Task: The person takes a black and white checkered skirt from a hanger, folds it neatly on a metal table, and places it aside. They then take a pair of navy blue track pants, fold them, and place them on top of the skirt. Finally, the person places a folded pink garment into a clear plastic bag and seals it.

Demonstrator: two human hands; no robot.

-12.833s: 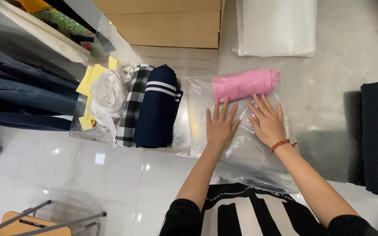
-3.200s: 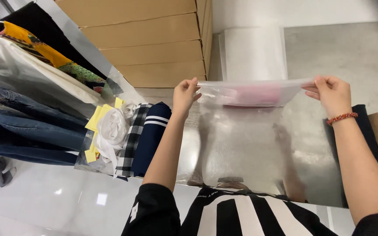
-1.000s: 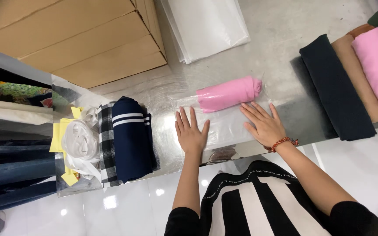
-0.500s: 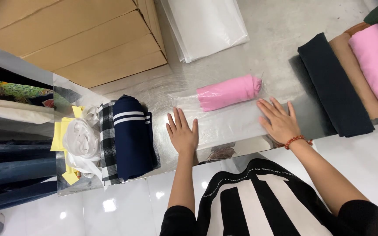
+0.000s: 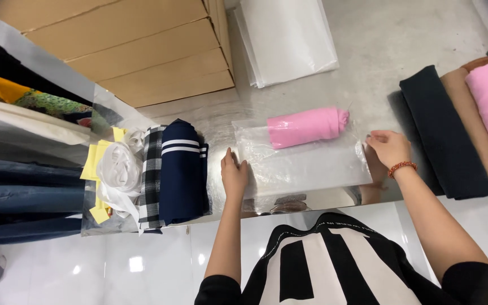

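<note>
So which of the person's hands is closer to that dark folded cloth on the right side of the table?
Right. The right hand rests at the clear bag's right edge, just beside the dark folded cloth. The left hand is at the bag's far left edge.

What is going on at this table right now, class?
A person presses a clear plastic bag flat on a metal table. The left hand rests on the bag's left edge, and the right hand pinches its right edge. A rolled pink garment sits inside at the far end. Folded clothes lie to the left.
</note>
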